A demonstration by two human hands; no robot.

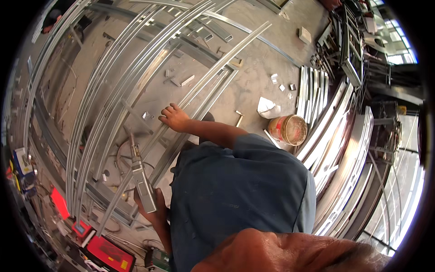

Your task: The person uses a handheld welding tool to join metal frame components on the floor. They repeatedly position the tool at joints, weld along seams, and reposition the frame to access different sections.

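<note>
My left hand (152, 209) grips a long grey metal hand tool (141, 179) with a thin nozzle pointing up and away from me. The nozzle tip sits by a long aluminium rail (213, 75) of a big frame lying on the concrete floor. My right hand (174, 117) rests flat on that same rail further up, fingers spread, holding nothing. Between the arms my blue shirt (235, 199) fills the middle and hides the floor below it.
Several curved-looking metal rails (97, 113) lie side by side on the left. Stacked profiles (344, 136) stand on the right, with a dirty bucket (290, 129) and a white bag (267, 108) beside them. Red machines (108, 254) and cables sit at lower left.
</note>
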